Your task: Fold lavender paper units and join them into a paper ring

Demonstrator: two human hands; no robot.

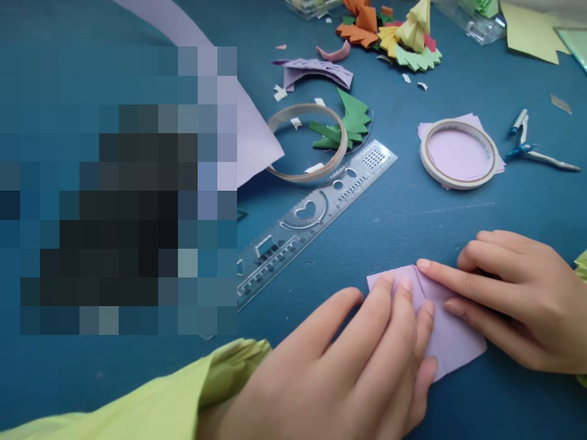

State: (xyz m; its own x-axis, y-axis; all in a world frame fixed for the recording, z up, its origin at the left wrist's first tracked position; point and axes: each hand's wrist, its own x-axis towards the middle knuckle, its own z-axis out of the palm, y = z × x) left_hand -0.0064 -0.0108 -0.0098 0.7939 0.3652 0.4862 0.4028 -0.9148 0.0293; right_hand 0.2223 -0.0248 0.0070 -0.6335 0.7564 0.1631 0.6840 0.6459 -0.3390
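Head view, one item in hand: lilac paper piece (452,342), lying flat on the blue table (435,220) under and between both sets of fingers.

Handling (judged): very light, thin, limp. It will slide on the smooth table unless pinned and will keep any crease pressed into it. It tears easily at folds. Best held by flat fingertip pressure on the face, or pinched at a free corner beyond the fingertips.

Appearance: pale lilac, matt, roughly square. A folded flap edge runs diagonally under the right fingertips. One corner pokes out past the left fingertips, another below the right fingers.

Left hand (367,360): fingers extended and together, pressing down flat on the near-left part of the paper, gripping nothing.

Right hand (513,299): fingers extended, index tip laid along the fold, pressing rather than grasping.

Beyond the fingertips: clear ruler (316,217), empty tape ring (307,142), tape roll (458,153) on lilac sheets, green folded paper (348,122), blue-handled tool (532,150).
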